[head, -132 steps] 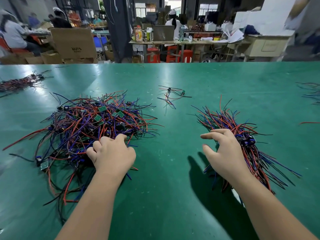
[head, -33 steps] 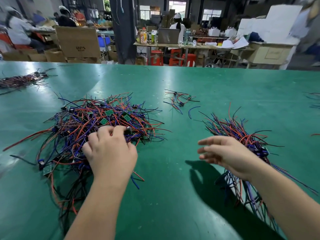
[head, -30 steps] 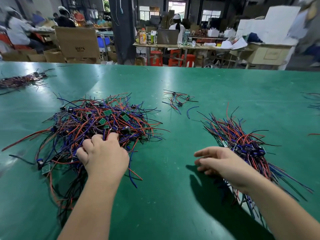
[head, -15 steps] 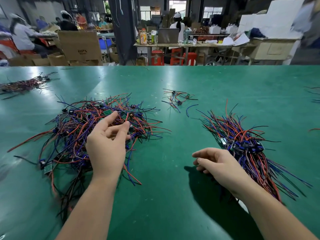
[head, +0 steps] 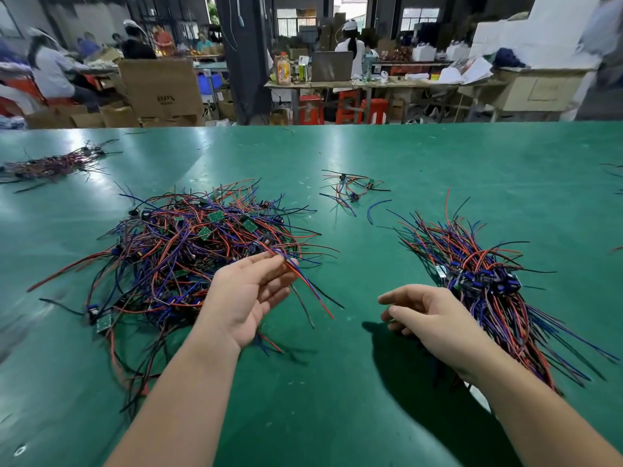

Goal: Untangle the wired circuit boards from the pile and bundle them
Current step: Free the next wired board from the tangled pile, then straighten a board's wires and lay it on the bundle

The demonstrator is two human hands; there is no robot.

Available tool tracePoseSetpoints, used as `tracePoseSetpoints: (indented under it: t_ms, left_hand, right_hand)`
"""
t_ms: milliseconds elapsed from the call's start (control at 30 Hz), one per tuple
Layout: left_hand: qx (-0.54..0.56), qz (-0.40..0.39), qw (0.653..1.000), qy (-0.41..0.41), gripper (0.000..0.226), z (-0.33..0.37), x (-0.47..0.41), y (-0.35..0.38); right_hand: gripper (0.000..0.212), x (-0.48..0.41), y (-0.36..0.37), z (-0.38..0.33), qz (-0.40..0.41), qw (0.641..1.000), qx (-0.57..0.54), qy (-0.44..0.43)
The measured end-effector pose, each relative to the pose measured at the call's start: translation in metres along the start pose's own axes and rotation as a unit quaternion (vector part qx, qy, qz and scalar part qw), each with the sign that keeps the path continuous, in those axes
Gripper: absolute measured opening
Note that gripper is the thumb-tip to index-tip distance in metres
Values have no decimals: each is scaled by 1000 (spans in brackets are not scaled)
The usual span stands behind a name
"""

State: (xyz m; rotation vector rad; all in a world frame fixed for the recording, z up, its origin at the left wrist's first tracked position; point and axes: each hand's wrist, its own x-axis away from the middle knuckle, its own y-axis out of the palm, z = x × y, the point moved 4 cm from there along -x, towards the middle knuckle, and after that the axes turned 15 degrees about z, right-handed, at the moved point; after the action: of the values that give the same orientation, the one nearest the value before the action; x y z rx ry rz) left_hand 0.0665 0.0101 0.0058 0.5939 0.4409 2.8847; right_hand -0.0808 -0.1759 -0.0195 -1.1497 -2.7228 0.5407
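Left hand (head: 249, 291), earlier knuckles-up in pile (head: 182, 244), now palm-up at its right edge, pinching a few wires (head: 310, 291). Right hand (head: 428, 311) loose, empty, beside bundle (head: 482, 278). Likely one board coming free.

Pile (head: 188, 244) left on table (head: 438, 156); bundle (head: 482, 274) right; small cluster (head: 352, 190) behind, between.

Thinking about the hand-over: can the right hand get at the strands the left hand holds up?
Probably yes. The right hand is empty, fingers loosely curled, and only bare green table lies between it and the strands pinched in the left hand.
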Motion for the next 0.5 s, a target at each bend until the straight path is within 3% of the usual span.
tracePoseSetpoints:
  t_ms: [100, 133, 200, 233, 267, 367, 400, 500]
  left_hand:
    - [-132, 51, 984, 105, 5, 2, -4, -6]
    - [-215, 84, 958, 172, 7, 4, -6, -9]
    - [-369, 146, 861, 318, 10, 10, -1, -11]
    - [-393, 150, 828, 371, 10, 12, 5, -8]
    - [-378, 121, 827, 397, 10, 11, 9, -4]
    - [-226, -73, 912, 335, 10, 1, 27, 16]
    - [-191, -134, 924, 303, 10, -3, 34, 22]
    - [-164, -278, 924, 204, 7, -18, 52, 36]
  right_hand:
    - [23, 0, 0, 0, 1, 1000, -3, 1]
    - [23, 0, 0, 0, 3, 1000, -4, 1]
    - [23, 1, 0, -1, 8, 1000, 0, -1]
    - [23, 1, 0, -2, 12, 1000, 1, -3]
    - [23, 2, 0, -3, 17, 1000, -6, -3]
    - [16, 5, 4, -8, -8, 985, -165, 47]
    - [12, 7, 7, -12, -38, 964, -252, 78]
    - [29, 12, 9, -24, -97, 889, -430, 123]
